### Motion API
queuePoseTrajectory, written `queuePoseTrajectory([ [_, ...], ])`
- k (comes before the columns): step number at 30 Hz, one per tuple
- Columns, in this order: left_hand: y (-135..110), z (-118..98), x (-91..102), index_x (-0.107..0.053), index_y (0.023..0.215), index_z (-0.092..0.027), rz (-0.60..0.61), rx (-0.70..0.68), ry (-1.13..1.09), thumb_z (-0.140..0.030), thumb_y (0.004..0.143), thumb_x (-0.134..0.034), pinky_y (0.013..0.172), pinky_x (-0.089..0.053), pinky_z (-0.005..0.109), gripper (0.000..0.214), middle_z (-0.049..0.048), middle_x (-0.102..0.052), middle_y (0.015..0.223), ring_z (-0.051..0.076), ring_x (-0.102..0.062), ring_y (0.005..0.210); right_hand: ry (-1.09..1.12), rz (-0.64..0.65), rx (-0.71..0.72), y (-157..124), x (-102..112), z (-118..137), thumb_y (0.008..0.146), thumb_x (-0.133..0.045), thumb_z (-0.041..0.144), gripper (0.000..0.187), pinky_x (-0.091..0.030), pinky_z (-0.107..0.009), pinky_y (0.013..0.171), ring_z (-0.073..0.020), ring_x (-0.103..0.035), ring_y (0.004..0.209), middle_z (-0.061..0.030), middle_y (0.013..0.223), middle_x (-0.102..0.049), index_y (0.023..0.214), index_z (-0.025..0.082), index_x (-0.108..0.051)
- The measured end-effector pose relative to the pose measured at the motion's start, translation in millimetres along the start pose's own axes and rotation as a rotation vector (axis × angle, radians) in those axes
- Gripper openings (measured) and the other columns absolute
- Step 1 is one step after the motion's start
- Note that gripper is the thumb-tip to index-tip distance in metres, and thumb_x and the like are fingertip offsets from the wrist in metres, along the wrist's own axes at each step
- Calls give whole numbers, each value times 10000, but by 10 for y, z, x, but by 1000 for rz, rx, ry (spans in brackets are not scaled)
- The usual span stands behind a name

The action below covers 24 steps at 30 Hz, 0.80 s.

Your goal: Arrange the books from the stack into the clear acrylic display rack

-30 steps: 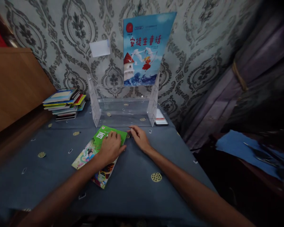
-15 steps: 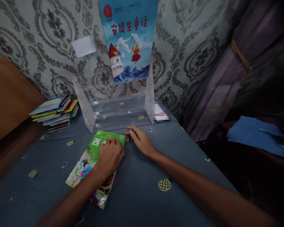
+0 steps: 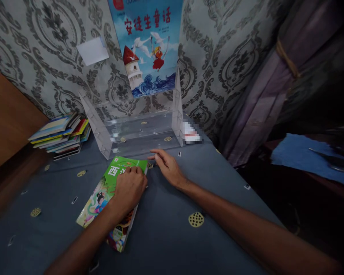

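A green picture book [image 3: 103,194] lies flat on the blue-grey tablecloth [image 3: 166,229]. My left hand [image 3: 129,188] rests on the book's upper right part with the fingers curled down onto the cover. My right hand [image 3: 167,167] lies flat on the cloth just right of the book's top corner, fingers stretched toward it. Behind both hands stands a clear acrylic rack [image 3: 137,126]. A blue picture book [image 3: 146,46] stands upright in the rack's back tier against the wall.
A stack of thin books [image 3: 60,133] sits at the left by a wooden panel [image 3: 5,122]. A white card [image 3: 92,50] is on the patterned wall. A curtain [image 3: 275,88] hangs at the right, beyond the table's edge.
The view has shifted up and left, so everything sits lower-left to higher in frame. Both hands stay on the green book and cloth, almost unmoved.
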State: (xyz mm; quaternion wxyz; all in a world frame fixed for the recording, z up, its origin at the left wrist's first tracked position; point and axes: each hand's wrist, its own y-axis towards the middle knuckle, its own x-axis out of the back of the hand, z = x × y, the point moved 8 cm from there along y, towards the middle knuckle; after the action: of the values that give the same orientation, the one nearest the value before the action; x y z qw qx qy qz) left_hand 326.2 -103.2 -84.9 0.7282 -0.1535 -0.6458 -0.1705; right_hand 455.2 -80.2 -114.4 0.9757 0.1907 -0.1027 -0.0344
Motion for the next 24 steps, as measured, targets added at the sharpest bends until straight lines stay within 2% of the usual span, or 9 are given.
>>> queuePoseTrajectory([
  [6,-10,-33,-23,-672,1031,-99,16,-6,37,-238,973,-391,713,-522,372,319,202,-678,1028,318,-633,976,-45,28,34,-10,-24,68,992,-412,327,306,-474,-390,948,-213,-678,983,-63,1059,-749,1200,229,-614],
  [13,-12,-25,-62,-673,1042,-93,6,0,16,-266,969,-406,738,-514,383,326,206,-663,1038,328,-607,1011,-157,77,-12,0,-64,-51,988,-410,274,311,-488,-373,902,-205,-684,919,-49,1002,-758,1226,230,-605],
  [17,-6,-23,-93,-669,1051,-91,15,-5,7,-291,985,-389,763,-506,413,351,209,-648,1050,340,-591,1027,-371,113,52,-53,-118,18,991,-414,256,303,-485,-353,862,-223,-666,957,-69,1028,-732,1220,245,-612],
  [20,-10,-16,-93,-664,1060,-94,15,-4,11,-314,997,-378,782,-506,432,367,204,-643,1058,346,-580,1038,-586,166,101,-97,-182,87,1001,-412,263,288,-475,-338,771,-235,-653,852,-110,976,-703,1155,208,-649],
  [24,-46,10,-73,-634,1164,-156,-35,-30,9,-365,991,-441,855,-495,416,333,163,-650,1125,318,-568,1075,-679,191,150,-109,-206,121,1012,-411,248,266,-463,-308,727,-204,-622,776,-82,871,-675,1090,204,-662],
])
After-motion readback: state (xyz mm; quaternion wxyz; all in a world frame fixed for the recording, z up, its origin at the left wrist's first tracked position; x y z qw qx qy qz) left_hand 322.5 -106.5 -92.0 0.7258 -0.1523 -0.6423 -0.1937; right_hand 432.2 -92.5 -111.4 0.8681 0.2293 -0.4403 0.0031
